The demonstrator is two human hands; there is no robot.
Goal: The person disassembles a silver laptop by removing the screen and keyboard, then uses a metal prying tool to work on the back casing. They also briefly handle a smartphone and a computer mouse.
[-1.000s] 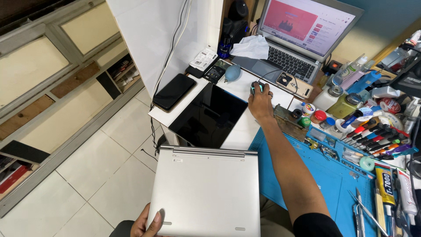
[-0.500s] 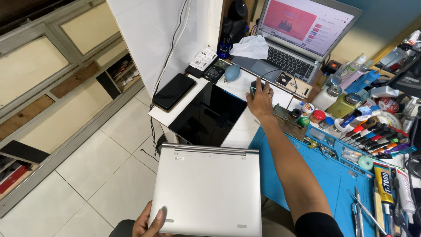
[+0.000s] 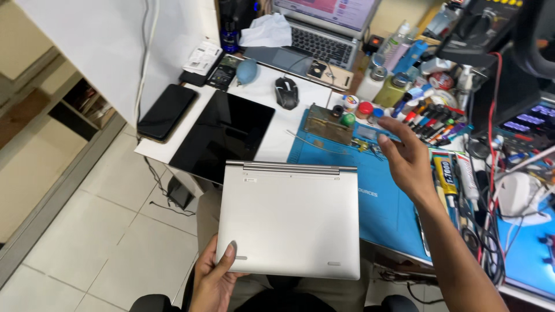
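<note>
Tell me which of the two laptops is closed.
The silver laptop held at its near corner by the left hand is closed, underside up. The other laptop, at the desk's back, stands open with its screen lit.

Left hand low, thumb up, fingers curled in a grip — right hand raised mid-air, fingers loosely spread.

The silver laptop looks matt brushed metal, the black tablet glossy glass, the blue mat matt rubber
</note>
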